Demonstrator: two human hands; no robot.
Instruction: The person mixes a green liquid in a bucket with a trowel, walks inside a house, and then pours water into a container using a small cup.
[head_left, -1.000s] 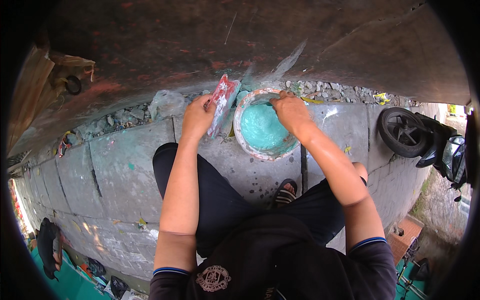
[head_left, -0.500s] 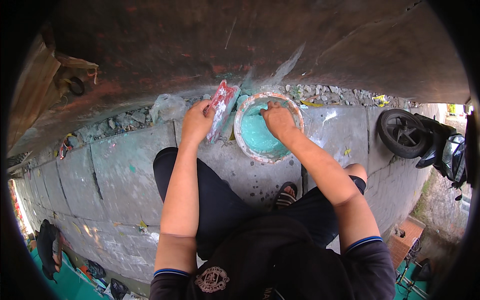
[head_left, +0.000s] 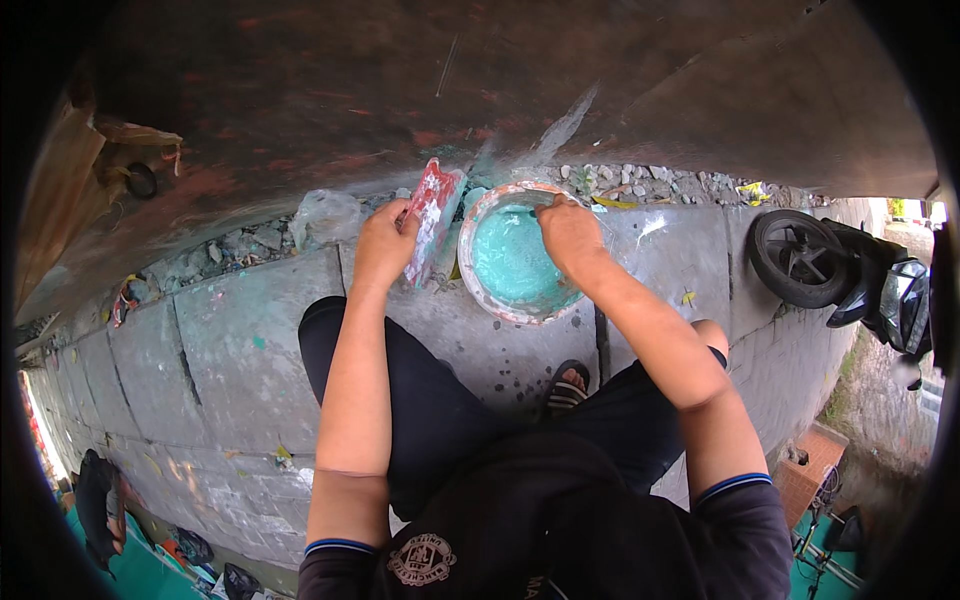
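Turquoise paint (head_left: 512, 262) noted inside bucket (head_left: 474, 285). Your left hand (head_left: 385, 245) grips red-and-white board (head_left: 432, 222) at its 9 o'clock edge, fingers closed on it; long axis runs roughly 1 to 7 o'clock. Bucket stands just beside board, toward 3 to 4 o'clock. Your right hand (head_left: 573, 240), nearer paint, sits over bucket's 1 to 2 o'clock side, fingers curled together; whether pinching anything, cannot tell. Paint surface lies toward 7 o'clock from right fingertips.

Room over nr bucket rim (head_left: 483, 294), w/ R hand (head_left: 572, 238) & wall (head_left: 640, 100) in way beyond
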